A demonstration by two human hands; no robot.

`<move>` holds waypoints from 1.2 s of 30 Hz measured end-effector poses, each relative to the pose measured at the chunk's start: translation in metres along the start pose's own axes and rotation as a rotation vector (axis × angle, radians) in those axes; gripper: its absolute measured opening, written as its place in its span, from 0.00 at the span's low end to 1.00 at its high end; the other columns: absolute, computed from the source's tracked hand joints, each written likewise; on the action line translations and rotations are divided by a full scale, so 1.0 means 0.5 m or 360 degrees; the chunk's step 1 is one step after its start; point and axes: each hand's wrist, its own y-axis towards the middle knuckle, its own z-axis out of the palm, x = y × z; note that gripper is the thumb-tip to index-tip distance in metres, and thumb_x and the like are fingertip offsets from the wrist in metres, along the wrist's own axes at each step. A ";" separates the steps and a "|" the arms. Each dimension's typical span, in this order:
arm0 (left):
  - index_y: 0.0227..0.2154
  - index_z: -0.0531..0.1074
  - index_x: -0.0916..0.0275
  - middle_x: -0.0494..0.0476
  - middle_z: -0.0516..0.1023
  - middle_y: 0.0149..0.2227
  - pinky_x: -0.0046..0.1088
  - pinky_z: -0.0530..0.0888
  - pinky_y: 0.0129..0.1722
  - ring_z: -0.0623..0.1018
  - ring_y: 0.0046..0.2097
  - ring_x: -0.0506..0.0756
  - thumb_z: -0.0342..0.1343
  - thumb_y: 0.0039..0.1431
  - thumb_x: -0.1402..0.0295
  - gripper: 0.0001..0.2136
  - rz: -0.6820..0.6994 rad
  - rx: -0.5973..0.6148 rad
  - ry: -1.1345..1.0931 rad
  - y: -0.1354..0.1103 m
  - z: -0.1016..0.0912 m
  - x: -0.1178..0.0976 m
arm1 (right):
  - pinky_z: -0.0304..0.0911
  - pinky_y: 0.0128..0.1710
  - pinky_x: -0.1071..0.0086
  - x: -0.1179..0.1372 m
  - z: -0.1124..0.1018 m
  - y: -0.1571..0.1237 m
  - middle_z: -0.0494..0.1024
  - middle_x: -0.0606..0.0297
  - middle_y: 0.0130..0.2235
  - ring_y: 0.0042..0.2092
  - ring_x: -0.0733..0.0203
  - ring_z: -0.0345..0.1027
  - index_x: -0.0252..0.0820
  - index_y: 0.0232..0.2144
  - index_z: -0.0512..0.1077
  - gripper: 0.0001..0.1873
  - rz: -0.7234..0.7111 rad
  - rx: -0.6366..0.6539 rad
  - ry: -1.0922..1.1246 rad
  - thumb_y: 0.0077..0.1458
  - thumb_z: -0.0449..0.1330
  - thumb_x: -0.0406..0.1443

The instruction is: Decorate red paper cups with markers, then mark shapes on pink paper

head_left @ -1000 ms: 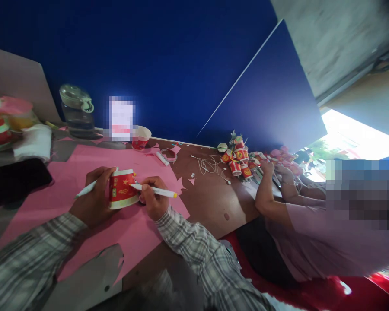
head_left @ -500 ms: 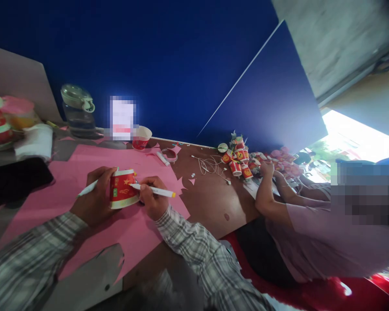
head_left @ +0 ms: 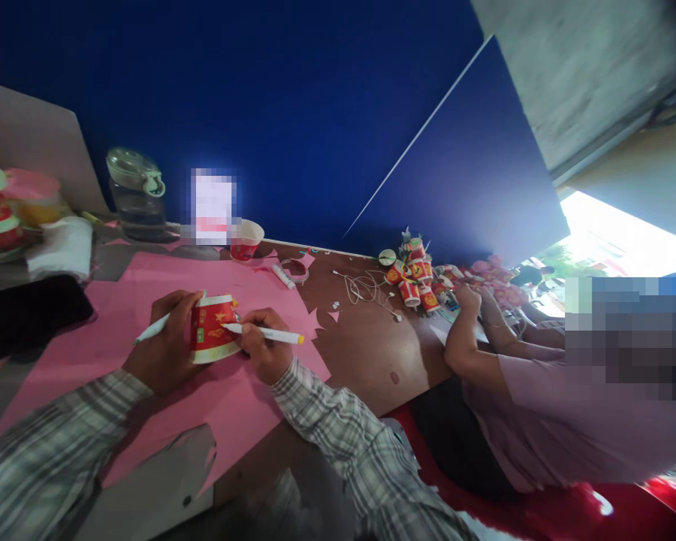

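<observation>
Tilted in my left hand (head_left: 166, 338) is a red paper cup (head_left: 209, 338) with yellow markings and a pale rim. The same hand also keeps a white marker pen (head_left: 151, 329) tucked by the thumb, its tip pointing down to the left. My right hand (head_left: 269, 351) is closed around a second white marker (head_left: 273, 334) with a yellow end. That marker's tip meets the cup's printed side, near the star. Beneath both hands lies a large pink paper sheet (head_left: 248, 406) with a jagged right edge.
A red-and-white cup (head_left: 246, 242), a tape roll (head_left: 294, 270) and a clear jug (head_left: 138, 197) stand behind the sheet. Left lies a black phone (head_left: 34, 319). White cables (head_left: 363, 289) and decorated cups (head_left: 417, 274) lie right, near a co-worker's arm (head_left: 463, 330).
The right marker's tip has shifted slightly down and left on the cup. My left hand and the cup stay in place. The co-worker's hands have moved slightly.
</observation>
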 end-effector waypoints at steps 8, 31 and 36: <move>0.53 0.49 0.63 0.66 0.59 0.51 0.41 0.67 0.47 0.60 0.54 0.62 0.55 0.28 0.51 0.45 -0.0050 -0.0005 -0.0014 0.001 0.000 0.001 | 0.53 0.22 0.74 -0.011 0.000 -0.001 0.64 0.68 0.20 0.21 0.69 0.54 0.36 0.33 0.67 0.12 0.0014 0.0013 -0.0004 0.52 0.54 0.41; 0.53 0.48 0.63 0.66 0.60 0.50 0.44 0.63 0.51 0.58 0.54 0.61 0.55 0.31 0.53 0.43 0.0055 -0.0032 -0.0038 0.002 0.001 0.006 | 0.53 0.21 0.74 -0.022 -0.001 0.004 0.63 0.70 0.19 0.20 0.69 0.55 0.38 0.35 0.66 0.12 0.0029 -0.0038 0.0110 0.54 0.55 0.42; 0.53 0.48 0.63 0.67 0.60 0.50 0.44 0.64 0.50 0.59 0.54 0.62 0.55 0.29 0.52 0.45 0.0034 0.0013 -0.0030 0.003 0.005 0.014 | 0.53 0.21 0.74 -0.018 -0.002 0.006 0.65 0.69 0.20 0.20 0.69 0.55 0.37 0.34 0.66 0.13 0.0047 -0.0044 0.0052 0.54 0.54 0.42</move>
